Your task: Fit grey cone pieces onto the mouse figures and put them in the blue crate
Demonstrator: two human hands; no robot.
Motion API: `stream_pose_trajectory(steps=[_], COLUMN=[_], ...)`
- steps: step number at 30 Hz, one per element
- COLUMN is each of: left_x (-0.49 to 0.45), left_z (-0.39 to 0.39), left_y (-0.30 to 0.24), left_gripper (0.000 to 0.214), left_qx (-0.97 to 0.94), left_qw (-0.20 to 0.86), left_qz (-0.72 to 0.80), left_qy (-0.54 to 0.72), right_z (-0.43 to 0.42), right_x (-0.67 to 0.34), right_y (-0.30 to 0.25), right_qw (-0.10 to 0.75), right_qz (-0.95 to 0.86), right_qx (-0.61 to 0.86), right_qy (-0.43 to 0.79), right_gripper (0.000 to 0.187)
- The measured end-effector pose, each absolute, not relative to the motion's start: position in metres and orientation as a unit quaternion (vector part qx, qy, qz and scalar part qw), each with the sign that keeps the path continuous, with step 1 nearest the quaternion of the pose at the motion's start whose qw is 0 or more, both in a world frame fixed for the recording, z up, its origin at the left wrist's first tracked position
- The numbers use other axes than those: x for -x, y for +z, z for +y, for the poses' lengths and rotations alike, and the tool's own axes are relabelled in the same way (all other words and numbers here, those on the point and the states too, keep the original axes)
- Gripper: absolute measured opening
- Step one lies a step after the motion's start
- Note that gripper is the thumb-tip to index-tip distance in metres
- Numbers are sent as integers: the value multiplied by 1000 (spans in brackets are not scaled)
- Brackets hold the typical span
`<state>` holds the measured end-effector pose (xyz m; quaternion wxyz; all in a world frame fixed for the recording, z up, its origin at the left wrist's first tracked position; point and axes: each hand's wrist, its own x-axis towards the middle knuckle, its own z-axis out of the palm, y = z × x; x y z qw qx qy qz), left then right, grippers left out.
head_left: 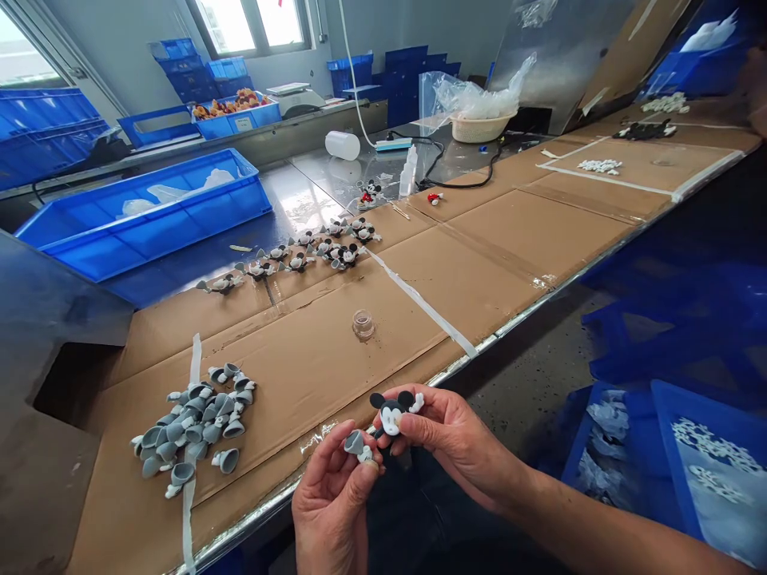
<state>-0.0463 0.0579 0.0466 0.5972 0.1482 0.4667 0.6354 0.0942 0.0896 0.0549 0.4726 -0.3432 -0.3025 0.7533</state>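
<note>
A long counter [479, 263] runs from near left to far right, covered in flattened brown cardboard joined with a strip of white tape [419, 307]; its metal edge shows along the near side. Beyond it lie a steel surface, stacked blue crates and bright windows [257, 24]. A label on a far crate is too small to read.

At the near edge, the left hand [335, 503] pinches a small grey cone-shaped part [355, 442] between its fingertips. The right hand [455, 439] grips a black-and-white mouse figure [391, 413] just beside that part.

A pile of grey parts [195, 423] lies on the cardboard at near left. A small clear jar [363, 324] stands mid-counter, and a row of finished figures [311, 251] lies farther off, near a long blue crate [149, 216]. Blue bins [689, 447] sit low at near right.
</note>
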Motion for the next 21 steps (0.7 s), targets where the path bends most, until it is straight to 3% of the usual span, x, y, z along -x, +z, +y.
stream_pose_trajectory(steps=[13, 21], left_x=[46, 46], left_z=[57, 59], left_y=[48, 46], left_gripper=[46, 34], left_qx=[-148, -169], left_qw=[605, 601], left_qz=[464, 434], left_qy=[630, 650], right_z=[87, 87], right_x=[-95, -97], right_y=[55, 44], right_qw=[452, 440], right_qz=[-305, -303], right_qx=[382, 399], right_qy=[746, 746], right_gripper=[36, 36])
